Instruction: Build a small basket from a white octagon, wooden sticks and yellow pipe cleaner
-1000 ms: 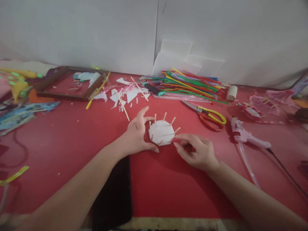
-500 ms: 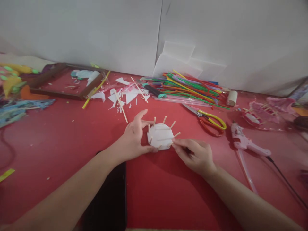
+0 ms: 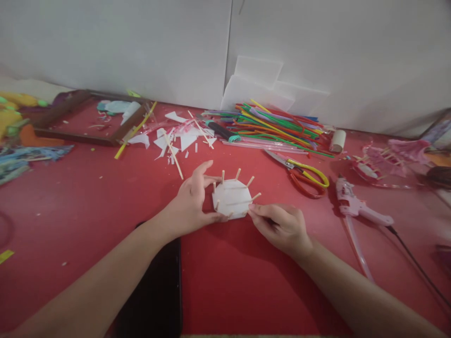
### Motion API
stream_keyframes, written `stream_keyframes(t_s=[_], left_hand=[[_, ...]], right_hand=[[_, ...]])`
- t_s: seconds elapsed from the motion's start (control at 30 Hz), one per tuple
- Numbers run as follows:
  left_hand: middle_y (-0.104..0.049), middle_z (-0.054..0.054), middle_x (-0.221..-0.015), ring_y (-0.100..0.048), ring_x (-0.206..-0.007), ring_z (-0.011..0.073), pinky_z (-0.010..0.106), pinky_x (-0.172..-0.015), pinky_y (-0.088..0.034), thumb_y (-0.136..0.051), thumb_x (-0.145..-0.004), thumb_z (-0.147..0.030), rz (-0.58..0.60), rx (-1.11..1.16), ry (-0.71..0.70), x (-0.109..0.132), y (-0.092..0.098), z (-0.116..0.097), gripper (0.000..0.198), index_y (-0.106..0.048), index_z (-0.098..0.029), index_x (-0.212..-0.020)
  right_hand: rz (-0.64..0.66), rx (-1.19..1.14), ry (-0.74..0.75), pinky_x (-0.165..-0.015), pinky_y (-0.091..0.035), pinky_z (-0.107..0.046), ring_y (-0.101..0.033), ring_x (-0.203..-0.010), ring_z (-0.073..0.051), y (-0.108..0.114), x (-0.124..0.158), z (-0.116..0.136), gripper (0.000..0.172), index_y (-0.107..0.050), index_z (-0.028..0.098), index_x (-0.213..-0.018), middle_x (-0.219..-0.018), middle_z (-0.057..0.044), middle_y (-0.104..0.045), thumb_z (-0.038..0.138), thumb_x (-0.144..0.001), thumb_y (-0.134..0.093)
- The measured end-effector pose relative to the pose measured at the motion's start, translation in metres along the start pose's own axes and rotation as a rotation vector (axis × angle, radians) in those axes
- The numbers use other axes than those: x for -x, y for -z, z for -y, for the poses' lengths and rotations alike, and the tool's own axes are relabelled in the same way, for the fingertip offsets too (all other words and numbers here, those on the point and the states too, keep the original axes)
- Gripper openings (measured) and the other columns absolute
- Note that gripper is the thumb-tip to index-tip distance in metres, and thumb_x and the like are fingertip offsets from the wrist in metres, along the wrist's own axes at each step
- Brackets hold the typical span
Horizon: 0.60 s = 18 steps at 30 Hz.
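Observation:
A white foam-board disc (image 3: pixel 230 195) with many straight edges lies on the red table in front of me. Several short wooden sticks (image 3: pixel 238 174) stand up around its rim. My left hand (image 3: pixel 193 199) grips the disc's left side between thumb and fingers, one finger raised. At the right edge, my right hand (image 3: pixel 282 227) is closed, with thumb and forefinger pinched at the rim near a stick. Whether a stick is between those fingertips is hidden.
Scissors (image 3: pixel 299 171) and a pink glue gun (image 3: pixel 352 202) lie to the right. Behind are pipe cleaners (image 3: pixel 278 124), a cutter (image 3: pixel 221 130), white scraps (image 3: pixel 188 140) and a wooden frame (image 3: pixel 75 137). A dark flat device (image 3: pixel 158 291) lies under my left forearm.
The whole view has shifted slightly, so everything appears a little further left. Both hands keep their places at the disc.

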State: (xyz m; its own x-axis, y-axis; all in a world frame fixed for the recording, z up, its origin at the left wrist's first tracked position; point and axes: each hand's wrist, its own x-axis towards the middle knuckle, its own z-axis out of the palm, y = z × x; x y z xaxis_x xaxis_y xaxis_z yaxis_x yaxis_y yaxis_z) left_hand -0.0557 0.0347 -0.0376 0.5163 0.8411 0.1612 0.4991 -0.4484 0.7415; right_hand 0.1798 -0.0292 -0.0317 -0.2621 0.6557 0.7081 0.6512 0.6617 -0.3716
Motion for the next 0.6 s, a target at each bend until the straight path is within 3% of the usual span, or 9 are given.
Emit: stream_keyframes(t_s=[0.17,0.33,0.4,0.5,0.6], left_hand=[[-0.058,0.022,-0.137,-0.052,-0.132,0.0388,0.062,-0.109,-0.038,-0.086,-0.065,-0.051,0.013,0.010,-0.018,0.000,0.000,0.001,0.120,-0.009,-0.022,-0.152],[-0.055,0.023,-0.139,-0.047,-0.138,0.0394,0.064,-0.111,-0.035,-0.082,-0.071,-0.045,0.056,0.041,0.007,0.000,0.001,0.002,0.113,-0.006,-0.024,-0.153],[-0.050,0.024,-0.144,-0.044,-0.140,0.0395,0.064,-0.111,-0.035,-0.078,-0.076,-0.043,0.061,0.055,0.007,0.000,0.002,0.003,0.108,-0.004,-0.024,-0.153],[-0.042,0.023,-0.150,-0.037,-0.144,0.0375,0.064,-0.114,-0.032,-0.065,-0.085,-0.030,0.028,0.028,-0.012,0.002,0.004,0.002,0.094,-0.001,-0.023,-0.153],[-0.041,0.023,-0.147,-0.039,-0.142,0.0348,0.062,-0.116,-0.030,-0.059,-0.081,-0.017,-0.013,-0.005,-0.035,0.004,0.006,-0.001,0.091,-0.002,-0.020,-0.152]], right_hand=[[0.016,-0.065,-0.004,-0.050,-0.049,-0.019,-0.060,-0.049,-0.009,0.003,0.002,0.000,0.012,-0.063,0.024,-0.091,-0.066,0.003,-0.072,0.012,-0.088,-0.064],[-0.168,-0.245,-0.302,-0.052,-0.048,-0.023,-0.058,-0.057,-0.011,0.011,0.012,-0.008,0.023,-0.061,0.025,-0.112,-0.068,0.004,-0.062,0.016,-0.090,-0.060],[-0.200,-0.219,-0.353,-0.055,-0.048,-0.025,-0.057,-0.061,-0.012,0.014,0.013,-0.014,0.023,-0.061,0.025,-0.111,-0.073,0.002,-0.062,0.016,-0.091,-0.058],[-0.065,-0.051,-0.342,-0.065,-0.051,-0.030,-0.059,-0.071,-0.015,0.016,0.009,-0.025,0.017,-0.063,0.023,-0.099,-0.080,-0.002,-0.064,0.012,-0.086,-0.056],[0.146,0.078,-0.264,-0.076,-0.052,-0.038,-0.060,-0.084,-0.021,0.015,0.004,-0.033,0.011,-0.065,0.021,-0.090,-0.088,-0.006,-0.067,0.015,-0.083,-0.060]])
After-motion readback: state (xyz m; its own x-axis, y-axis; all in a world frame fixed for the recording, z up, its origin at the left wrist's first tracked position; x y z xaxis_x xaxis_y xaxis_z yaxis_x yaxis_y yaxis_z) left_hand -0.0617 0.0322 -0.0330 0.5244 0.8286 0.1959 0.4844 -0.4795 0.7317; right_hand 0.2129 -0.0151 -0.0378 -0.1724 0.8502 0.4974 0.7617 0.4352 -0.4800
